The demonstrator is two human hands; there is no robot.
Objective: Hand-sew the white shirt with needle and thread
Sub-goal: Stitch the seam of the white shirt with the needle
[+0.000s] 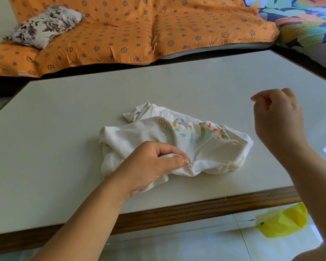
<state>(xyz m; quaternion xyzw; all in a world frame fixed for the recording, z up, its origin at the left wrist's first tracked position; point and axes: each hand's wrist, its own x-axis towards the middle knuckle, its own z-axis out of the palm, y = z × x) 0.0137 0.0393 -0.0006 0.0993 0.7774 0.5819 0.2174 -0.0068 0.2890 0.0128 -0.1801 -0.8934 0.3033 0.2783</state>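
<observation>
The white shirt (149, 132) at centre is soft, matt, crumpled cloth with smooth printed lettering, crossed by a fine pale thread (203, 144). The table top (64, 113) is smooth with a faint sheen, its near edge (177, 213) grained brown wood. The orange cover (120, 34) across the top is crinkled fabric. The floor tiles (196, 242) at the bottom are glossy, and the yellow bag (282, 223) at lower right looks like thin plastic.

The crumpled white shirt (143, 132) bears orange print reading "SPI", followed by what seem larger pastel letters, unreadable among folds

L hand (151, 166) pinches white shirt (139, 132); raised R hand (279, 119) pinches thread (205, 143) taut.
</observation>
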